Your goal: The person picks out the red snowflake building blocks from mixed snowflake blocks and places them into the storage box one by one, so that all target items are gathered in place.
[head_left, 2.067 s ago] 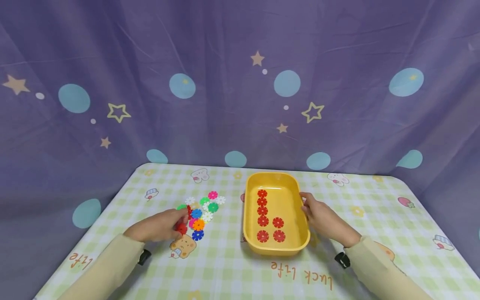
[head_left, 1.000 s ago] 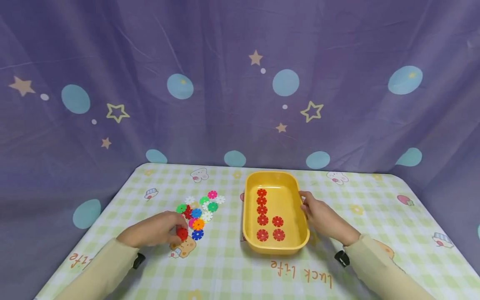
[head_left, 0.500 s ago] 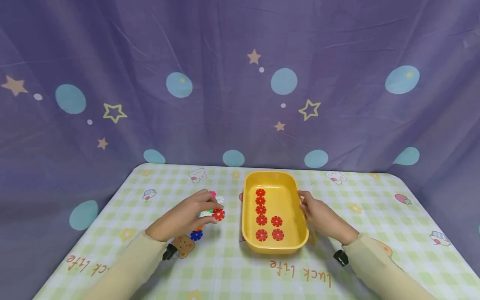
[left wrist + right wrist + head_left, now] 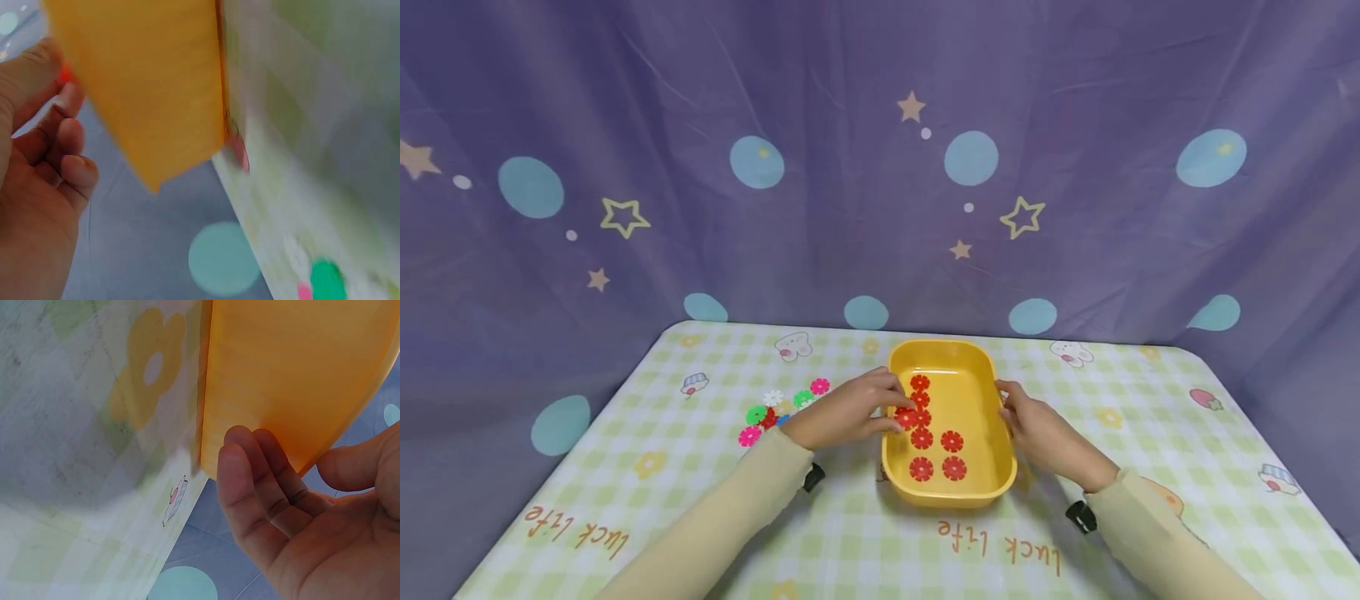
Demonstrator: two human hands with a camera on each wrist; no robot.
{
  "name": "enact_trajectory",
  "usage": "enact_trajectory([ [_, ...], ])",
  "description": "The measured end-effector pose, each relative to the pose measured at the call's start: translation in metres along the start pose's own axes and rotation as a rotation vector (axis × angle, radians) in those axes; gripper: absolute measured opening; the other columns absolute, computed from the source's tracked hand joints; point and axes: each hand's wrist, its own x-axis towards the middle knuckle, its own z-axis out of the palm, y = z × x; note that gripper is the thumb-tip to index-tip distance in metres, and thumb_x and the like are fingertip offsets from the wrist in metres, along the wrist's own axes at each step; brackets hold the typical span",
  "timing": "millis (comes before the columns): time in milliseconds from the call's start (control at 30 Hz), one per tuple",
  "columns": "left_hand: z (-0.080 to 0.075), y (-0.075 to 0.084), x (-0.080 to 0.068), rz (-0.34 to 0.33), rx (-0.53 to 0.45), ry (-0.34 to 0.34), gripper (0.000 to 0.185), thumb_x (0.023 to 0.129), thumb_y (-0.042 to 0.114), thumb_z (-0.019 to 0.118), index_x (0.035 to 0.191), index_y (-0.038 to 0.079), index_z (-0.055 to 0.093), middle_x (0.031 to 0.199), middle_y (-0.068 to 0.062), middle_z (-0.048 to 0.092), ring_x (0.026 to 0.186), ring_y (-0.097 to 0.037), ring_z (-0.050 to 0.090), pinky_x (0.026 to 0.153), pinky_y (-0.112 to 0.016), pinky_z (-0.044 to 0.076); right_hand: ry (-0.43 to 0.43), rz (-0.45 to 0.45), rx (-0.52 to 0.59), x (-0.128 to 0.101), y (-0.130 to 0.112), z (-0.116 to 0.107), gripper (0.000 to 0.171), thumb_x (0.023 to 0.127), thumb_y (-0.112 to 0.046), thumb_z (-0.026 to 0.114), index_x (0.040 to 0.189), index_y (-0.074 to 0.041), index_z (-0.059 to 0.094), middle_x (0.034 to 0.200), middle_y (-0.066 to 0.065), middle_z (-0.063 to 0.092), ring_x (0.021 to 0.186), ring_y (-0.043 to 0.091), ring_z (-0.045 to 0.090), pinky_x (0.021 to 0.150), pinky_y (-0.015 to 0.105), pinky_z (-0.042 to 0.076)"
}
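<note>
left hand [image 4: 842,412] moved right since half second ago, from loose pile to left rim of yellow tray [image 4: 951,497], frame centre; fingers pinch red snowflake piece [image 4: 905,416] just over rim, beside column of red pieces [image 4: 921,410] inside. right hand [image 4: 1037,429] same place, fingers curled on tray's right wall, thumb on rim. left of tray, mixed coloured pieces [image 4: 775,408] lie on checked tablecloth [image 4: 715,517]. behind, purple star curtain [image 4: 850,167].
</note>
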Motion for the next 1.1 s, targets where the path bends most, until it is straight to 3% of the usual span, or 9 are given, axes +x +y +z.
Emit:
enact_trajectory([
  [233, 0.021, -0.005, 0.049, -0.025, 0.054, -0.187, 0.034, 0.083, 0.026, 0.073, 0.114, 0.013, 0.069, 0.098, 0.004, 0.057, 0.092, -0.01, 0.046, 0.088, -0.02, 0.039, 0.012, -0.011, 0.005, 0.002, 0.0, 0.001, 0.038, 0.096, -0.001, 0.05, 0.132, 0.007, 0.038, 0.093, 0.012, 0.061, 0.085, 0.025, 0.061, 0.079, 0.043, 0.05],
  [433, 0.03, -0.011, 0.072, -0.072, 0.086, -0.257, 0.034, 0.082, 0.028, 0.073, 0.114, 0.016, 0.069, 0.097, 0.005, 0.055, 0.088, -0.01, 0.047, 0.082, -0.017, 0.04, 0.013, -0.01, 0.005, 0.002, -0.001, 0.003, 0.039, 0.096, -0.003, 0.05, 0.132, 0.006, 0.038, 0.092, 0.01, 0.06, 0.082, 0.022, 0.06, 0.077, 0.042, 0.051],
  [667, 0.039, -0.014, 0.081, -0.016, 0.239, -0.315, 0.032, 0.083, 0.034, 0.071, 0.113, 0.022, 0.069, 0.095, 0.006, 0.053, 0.086, -0.009, 0.048, 0.079, -0.018, 0.041, -0.007, -0.011, 0.002, 0.004, -0.002, 0.001, 0.039, 0.097, -0.003, 0.049, 0.133, 0.006, 0.037, 0.098, 0.013, 0.061, 0.088, 0.025, 0.061, 0.079, 0.042, 0.05],
  [833, 0.041, -0.014, 0.082, -0.011, 0.286, -0.317, 0.032, 0.082, 0.036, 0.07, 0.113, 0.025, 0.069, 0.092, 0.007, 0.052, 0.083, -0.01, 0.047, 0.076, -0.019, 0.04, -0.017, -0.008, 0.0, 0.005, -0.003, 0.0, 0.039, 0.097, -0.003, 0.048, 0.134, 0.006, 0.037, 0.102, 0.017, 0.062, 0.092, 0.028, 0.062, 0.08, 0.043, 0.05],
  [967, 0.041, -0.012, 0.083, -0.044, 0.277, -0.314, 0.033, 0.083, 0.036, 0.07, 0.114, 0.026, 0.068, 0.094, 0.006, 0.053, 0.085, -0.01, 0.047, 0.078, -0.019, 0.041, -0.014, -0.002, 0.003, 0.005, -0.002, 0.0, 0.039, 0.097, -0.004, 0.048, 0.134, 0.006, 0.037, 0.102, 0.017, 0.062, 0.093, 0.028, 0.061, 0.081, 0.044, 0.05],
  [1100, 0.039, -0.011, 0.082, -0.096, 0.166, -0.268, 0.033, 0.087, 0.033, 0.068, 0.118, 0.021, 0.066, 0.104, 0.003, 0.052, 0.091, -0.01, 0.047, 0.082, -0.018, 0.041, -0.016, 0.021, 0.004, 0.002, 0.0, 0.001, 0.039, 0.098, -0.004, 0.048, 0.134, 0.006, 0.037, 0.098, 0.014, 0.061, 0.089, 0.026, 0.061, 0.08, 0.043, 0.05],
])
